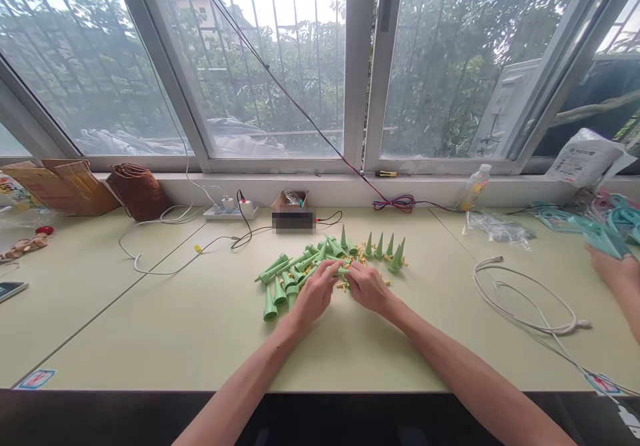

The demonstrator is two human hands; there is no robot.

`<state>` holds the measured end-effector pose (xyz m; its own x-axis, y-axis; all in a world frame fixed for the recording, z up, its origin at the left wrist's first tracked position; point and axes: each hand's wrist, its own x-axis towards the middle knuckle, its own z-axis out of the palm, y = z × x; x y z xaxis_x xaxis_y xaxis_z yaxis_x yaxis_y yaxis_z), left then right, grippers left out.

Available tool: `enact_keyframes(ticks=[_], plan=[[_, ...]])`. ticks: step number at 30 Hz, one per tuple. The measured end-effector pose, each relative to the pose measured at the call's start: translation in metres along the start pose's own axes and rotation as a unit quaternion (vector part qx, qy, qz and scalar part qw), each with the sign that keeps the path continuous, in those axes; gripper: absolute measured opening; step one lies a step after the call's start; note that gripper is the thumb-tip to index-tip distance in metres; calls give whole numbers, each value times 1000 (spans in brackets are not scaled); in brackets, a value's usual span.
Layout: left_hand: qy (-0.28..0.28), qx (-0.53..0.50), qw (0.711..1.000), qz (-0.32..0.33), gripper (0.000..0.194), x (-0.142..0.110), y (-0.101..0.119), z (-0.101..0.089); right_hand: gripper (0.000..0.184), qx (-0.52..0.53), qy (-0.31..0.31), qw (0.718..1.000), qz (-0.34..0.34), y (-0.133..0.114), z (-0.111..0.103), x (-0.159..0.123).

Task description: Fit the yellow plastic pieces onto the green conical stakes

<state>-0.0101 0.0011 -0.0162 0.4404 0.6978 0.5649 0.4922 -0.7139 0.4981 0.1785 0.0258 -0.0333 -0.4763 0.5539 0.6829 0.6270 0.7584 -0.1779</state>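
Note:
A heap of green plastic cones (290,274) lies on the pale table (200,326), some flat and several standing upright (380,247) at the back. Small yellow pieces (343,286) are scattered among them. My left hand (315,294) and my right hand (367,286) meet at the middle of the heap, fingers curled together around one green cone (343,271) held between them.
A white cable (525,299) loops on the right. Another person's hand (613,269) rests at the right edge near teal parts (600,229). A power strip (231,211), a small box (293,214), wires, a bottle (474,187) and cardboard (60,186) line the windowsill side.

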Motion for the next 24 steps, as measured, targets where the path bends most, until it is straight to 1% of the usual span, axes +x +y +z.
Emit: enact_keyframes(ticks=[4, 7, 11, 16, 18, 21, 22, 24], plan=[[27, 37, 999, 30, 44, 1, -1, 3, 26, 17, 4, 1000, 15, -1, 1, 0], [64, 52, 996, 24, 43, 2, 0, 7, 27, 23, 24, 998, 46, -4, 3, 1], [109, 47, 992, -30, 35, 3, 3, 13, 31, 31, 61, 995, 73, -9, 5, 3], [151, -66, 978, -130, 31, 4, 8, 13, 29, 40, 89, 991, 96, -8, 2, 4], [137, -108, 971, -163, 32, 5, 10, 12, 28, 41, 92, 990, 102, -6, 1, 4], [83, -179, 959, -205, 52, 6, 13, 12, 27, 37, 93, 990, 100, -5, 0, 5], [65, -214, 949, -220, 57, 7, 14, 13, 28, 35, 94, 990, 95, -5, 0, 5], [43, -292, 922, -251, 63, 8, 15, 13, 30, 29, 92, 992, 81, -6, 0, 5]])
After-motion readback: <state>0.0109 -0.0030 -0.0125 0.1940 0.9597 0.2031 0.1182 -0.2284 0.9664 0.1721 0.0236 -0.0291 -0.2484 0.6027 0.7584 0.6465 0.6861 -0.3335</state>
